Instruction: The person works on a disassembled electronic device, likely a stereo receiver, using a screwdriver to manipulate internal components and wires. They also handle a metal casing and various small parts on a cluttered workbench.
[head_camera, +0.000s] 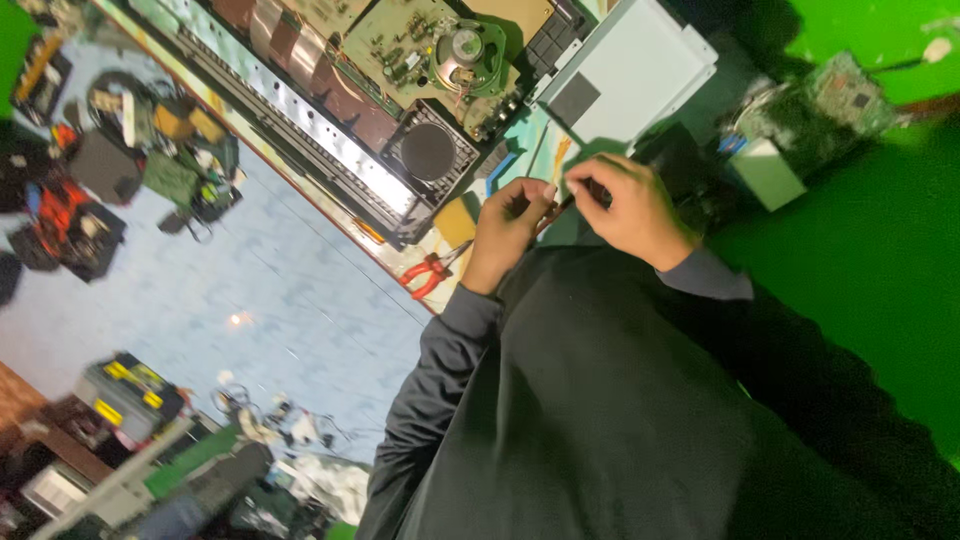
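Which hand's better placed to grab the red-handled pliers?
Left, probably. The left hand sits nearest the red-handled metal pliers; the right hand is farther off, on the left hand's far side.

Thin, dark, stick-like tool (562, 203), small and blurred, pinched between both hands, slanting toward two o'clock.

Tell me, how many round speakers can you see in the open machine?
2. One black round speaker sits in a square frame near the left hand. A silvery speaker sits on a green mount above it, by the circuit board. Others may be hidden.
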